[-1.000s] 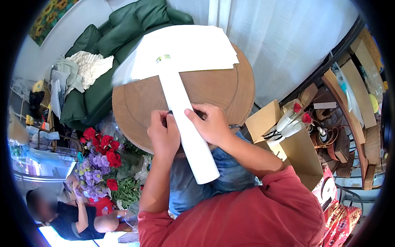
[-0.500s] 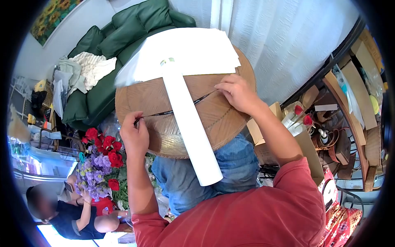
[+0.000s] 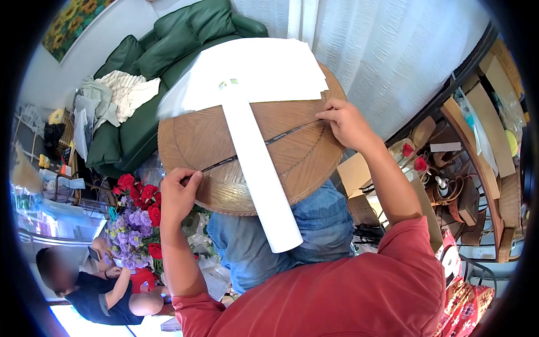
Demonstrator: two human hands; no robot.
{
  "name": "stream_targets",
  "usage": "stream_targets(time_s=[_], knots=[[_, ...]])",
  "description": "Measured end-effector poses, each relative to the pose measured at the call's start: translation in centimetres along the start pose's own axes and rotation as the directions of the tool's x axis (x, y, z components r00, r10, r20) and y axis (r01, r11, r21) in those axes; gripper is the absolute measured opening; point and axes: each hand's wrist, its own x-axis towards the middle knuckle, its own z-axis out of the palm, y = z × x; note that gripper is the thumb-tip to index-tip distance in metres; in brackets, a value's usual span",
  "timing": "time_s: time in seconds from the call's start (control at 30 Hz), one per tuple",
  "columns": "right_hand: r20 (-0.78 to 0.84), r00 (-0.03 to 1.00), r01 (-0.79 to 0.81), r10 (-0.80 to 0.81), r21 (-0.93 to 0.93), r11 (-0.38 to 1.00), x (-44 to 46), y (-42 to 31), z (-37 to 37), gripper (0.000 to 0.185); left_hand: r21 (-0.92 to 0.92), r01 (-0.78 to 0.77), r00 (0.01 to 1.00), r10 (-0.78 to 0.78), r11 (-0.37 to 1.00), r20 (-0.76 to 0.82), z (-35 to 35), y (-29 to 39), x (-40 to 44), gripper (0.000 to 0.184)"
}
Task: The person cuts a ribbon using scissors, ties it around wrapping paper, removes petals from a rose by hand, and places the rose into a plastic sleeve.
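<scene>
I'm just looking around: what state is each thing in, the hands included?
White roll: rolled up, near end jutting past the edge of the wooden table
Black ribbon: stretched nearly straight, passing beneath the roll
Left hand: pinching the ribbon
Right hand: pinching the ribbon
White sheets: layered, overlapping
Cardboard box: open
Cream cloth: crumpled
Red roses: in bloom

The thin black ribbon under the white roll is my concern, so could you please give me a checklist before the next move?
1. Thin black ribbon passes beneath the smooth white cylindrical roll: ok.
2. Bare left hand pinches one end: ok.
3. Bare right hand pinches the other end: ok.
4. Ribbon flat under the roll: cannot tell, hidden there.
5. Roll wholly on the round brown wooden table: not ok, its near end overhangs the edge.
</scene>
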Motion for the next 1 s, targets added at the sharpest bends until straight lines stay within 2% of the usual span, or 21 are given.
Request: stream_targets(time_s=[0.07, 0.13, 0.17, 0.23, 0.27, 0.33, 0.4, 0.47, 0.53, 0.7, 0.77, 0.83, 0.87, 0.9, 0.97, 1.0], knots=[[-0.041, 0.999, 0.014, -0.015, -0.008, 1.000, -0.3, 0.9, 0.4, 0.030, -0.024, 0.021, 1.000, -0.020, 0.999, 0.008, 0.3, -0.5, -0.1, 0.015], [-0.193, 0.971, -0.130, 0.139, 0.061, 0.990, -0.9, 1.5, 0.6, 0.033, -0.137, 0.045, 0.997, -0.037, 0.990, 0.064, 0.9, -0.1, -0.5, 0.016], [-0.191, 0.972, -0.126, 0.136, 0.062, 0.990, -1.2, 2.0, 0.8, 0.033, -0.138, 0.048, 0.997, -0.040, 0.989, 0.061, 1.3, 0.3, -0.7, 0.016], [-0.290, 0.937, -0.205, 0.192, -0.016, 0.979, -1.5, 2.8, 1.0, 0.031, -0.132, -0.071, 0.996, 0.078, 0.989, 0.050, 2.3, 1.2, -0.8, 0.016], [-0.290, 0.938, -0.204, 0.190, -0.017, 0.979, -1.7, 3.1, 0.9, 0.031, -0.111, -0.079, 0.995, 0.085, 0.991, 0.049, 2.6, 1.6, -0.8, 0.017], [-0.302, 0.892, -0.358, 0.336, -0.020, 0.933, -2.0, 3.4, 0.6, 0.029, -0.162, -0.038, 0.997, 0.047, 0.986, 0.057, 3.0, 2.4, -0.5, 0.016], [-0.321, 0.884, -0.378, 0.339, -0.067, 0.923, -2.3, 3.8, 0.2, 0.028, -0.212, 0.004, 0.998, 0.011, 0.977, 0.069, 3.3, 2.8, 0.0, 0.016], [-0.340, 0.876, -0.398, 0.341, -0.113, 0.910, -2.9, 4.8, -0.2, 0.027, -0.037, -0.117, 0.993, 0.118, 0.992, 0.026, 3.5, 2.9, 0.5, 0.016], [-0.460, 0.826, -0.448, 0.326, -0.185, 0.874, -3.5, 6.7, -0.6, 0.026, -0.060, -0.135, 0.989, 0.138, 0.989, 0.052, 4.0, 3.2, 0.7, 0.016], [-0.520, 0.744, -0.578, 0.420, -0.184, 0.795, -4.1, 6.8, -2.7, 0.023, -0.084, -0.165, 0.978, 0.174, 0.983, 0.114, 4.4, 4.5, 0.7, 0.015], [-0.537, 0.720, -0.611, 0.440, -0.191, 0.768, -4.3, 7.0, -3.5, 0.022, 0.002, -0.212, 0.975, 0.211, 0.977, 0.064, 4.1, 4.4, 0.7, 0.016], [-0.557, 0.689, -0.621, 0.464, -0.123, 0.774, -4.0, 7.3, -4.6, 0.022, 0.025, -0.192, 0.980, 0.190, 0.981, 0.066, 3.6, 3.7, 0.9, 0.018], [-0.559, 0.687, -0.622, 0.465, -0.122, 0.773, -4.0, 7.1, -5.0, 0.022, 0.050, -0.170, 0.984, 0.166, 0.984, 0.064, 3.5, 3.5, 1.0, 0.020], [-0.551, 0.731, -0.594, 0.402, -0.225, 0.772, -3.6, 6.1, -5.5, 0.022, 0.051, -0.174, 0.983, 0.170, 0.983, 0.067, 3.3, 3.8, 1.2, 0.020], [-0.530, 0.809, -0.485, 0.253, -0.360, 0.797, -2.9, 4.4, -4.8, 0.024, 0.194, -0.348, 0.927, 0.368, 0.917, -0.075, 2.9, 5.0, 1.5, 0.025], [-0.522, 0.837, -0.406, 0.163, -0.393, 0.825, -2.4, 3.4, -3.8, 0.026, 0.192, -0.349, 0.926, 0.368, 0.917, -0.077, 2.8, 5.4, 1.6, 0.025]])
